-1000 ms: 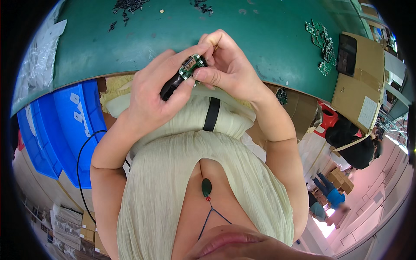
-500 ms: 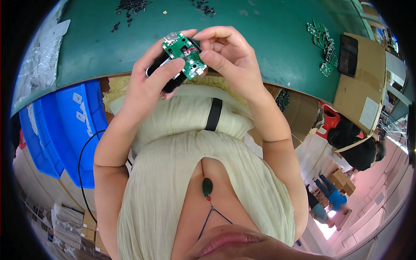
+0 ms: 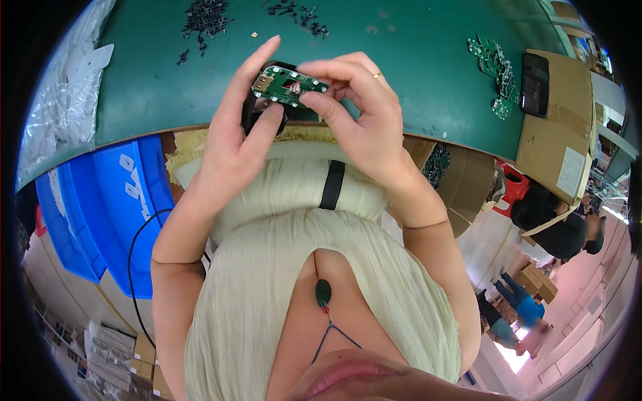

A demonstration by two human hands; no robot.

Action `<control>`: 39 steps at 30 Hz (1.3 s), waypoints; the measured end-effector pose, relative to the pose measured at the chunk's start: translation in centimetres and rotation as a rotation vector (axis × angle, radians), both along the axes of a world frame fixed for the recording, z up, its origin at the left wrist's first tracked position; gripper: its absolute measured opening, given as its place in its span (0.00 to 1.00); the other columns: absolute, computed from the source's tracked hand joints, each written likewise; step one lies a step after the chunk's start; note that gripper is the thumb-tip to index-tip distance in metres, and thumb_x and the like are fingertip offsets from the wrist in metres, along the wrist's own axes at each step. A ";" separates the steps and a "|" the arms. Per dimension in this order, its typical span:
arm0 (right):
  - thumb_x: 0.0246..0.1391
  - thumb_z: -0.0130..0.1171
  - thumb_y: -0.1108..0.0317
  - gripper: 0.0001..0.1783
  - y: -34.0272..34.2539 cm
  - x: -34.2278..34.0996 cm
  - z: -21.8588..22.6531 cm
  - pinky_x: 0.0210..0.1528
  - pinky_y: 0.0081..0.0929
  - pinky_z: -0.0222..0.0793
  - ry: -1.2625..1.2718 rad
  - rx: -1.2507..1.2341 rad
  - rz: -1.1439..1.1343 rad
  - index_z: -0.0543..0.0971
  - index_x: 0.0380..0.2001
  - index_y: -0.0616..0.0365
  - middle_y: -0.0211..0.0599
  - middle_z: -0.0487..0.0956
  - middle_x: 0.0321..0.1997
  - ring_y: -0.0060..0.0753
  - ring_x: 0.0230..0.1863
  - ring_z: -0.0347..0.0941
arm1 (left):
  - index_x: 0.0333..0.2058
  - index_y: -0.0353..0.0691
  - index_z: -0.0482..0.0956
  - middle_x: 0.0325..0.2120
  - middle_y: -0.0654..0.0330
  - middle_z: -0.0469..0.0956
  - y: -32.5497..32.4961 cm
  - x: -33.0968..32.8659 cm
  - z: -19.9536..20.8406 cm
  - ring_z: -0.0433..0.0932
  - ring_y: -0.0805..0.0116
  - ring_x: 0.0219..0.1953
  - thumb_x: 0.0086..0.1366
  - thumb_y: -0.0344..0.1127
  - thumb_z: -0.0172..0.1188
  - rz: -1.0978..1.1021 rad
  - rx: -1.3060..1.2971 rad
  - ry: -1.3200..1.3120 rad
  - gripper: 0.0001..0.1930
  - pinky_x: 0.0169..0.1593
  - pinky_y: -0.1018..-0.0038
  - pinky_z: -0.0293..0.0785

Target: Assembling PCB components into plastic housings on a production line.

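A green circuit board point(image 3: 277, 85) with a silver metal port and red wires near its middle is held over the table's near edge. Beneath it sits a black plastic housing point(image 3: 251, 115), partly covered by the board and my fingers. My left hand point(image 3: 231, 137) grips the housing from the left, thumb at the board's lower edge and index finger stretched up beside it. The thumb and index finger of my right hand point(image 3: 368, 117) pinch the board's right end; the other fingers are curled. How the board sits against the housing is partly hidden.
On the green table point(image 3: 401, 80) lie small black parts point(image 3: 207, 20) at the far side and several loose circuit boards point(image 3: 495, 70) at right. A phone-like black device point(image 3: 535, 85) rests against a cardboard box point(image 3: 565, 127). Clear plastic bags point(image 3: 63, 100) are at left, above blue bins point(image 3: 124, 194).
The circuit board has turned from steeply slanted to nearly level, its metal port now at the left. My left index finger has lifted and straightened.
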State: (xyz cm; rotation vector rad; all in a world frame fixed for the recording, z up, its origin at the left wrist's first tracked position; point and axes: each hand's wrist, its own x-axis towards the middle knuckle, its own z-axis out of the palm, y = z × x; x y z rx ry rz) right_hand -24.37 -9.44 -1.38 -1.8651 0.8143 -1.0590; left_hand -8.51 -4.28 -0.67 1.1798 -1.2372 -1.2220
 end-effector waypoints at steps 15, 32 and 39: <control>0.51 0.53 0.76 0.09 1.5 1.1 0.6 0.25 0.20 0.72 -0.473 0.788 0.011 0.65 0.34 0.63 0.34 0.71 0.27 0.23 0.25 0.72 | 0.58 0.40 0.54 0.47 0.60 0.66 -0.3 -1.0 -0.8 0.67 0.74 0.44 0.59 0.23 0.44 0.136 0.118 0.246 0.27 0.47 0.78 0.66; 0.36 0.66 0.77 0.27 1.9 1.1 -0.8 0.25 0.17 0.64 -0.016 -0.060 -0.092 0.68 0.42 0.58 0.36 0.69 0.34 0.25 0.28 0.66 | 0.49 0.38 0.61 0.40 0.60 0.70 -0.7 -1.3 -0.1 0.69 0.72 0.42 0.63 0.33 0.44 0.233 0.318 0.619 0.16 0.46 0.75 0.66; 0.34 0.67 0.78 0.28 1.9 0.8 -1.0 0.27 0.19 0.64 0.044 -0.222 -0.033 0.68 0.42 0.60 0.38 0.71 0.35 0.28 0.29 0.66 | 0.42 0.40 0.67 0.33 0.62 0.72 -1.1 -0.7 -0.5 0.72 0.74 0.35 0.62 0.33 0.48 0.199 0.432 0.770 0.10 0.39 0.74 0.71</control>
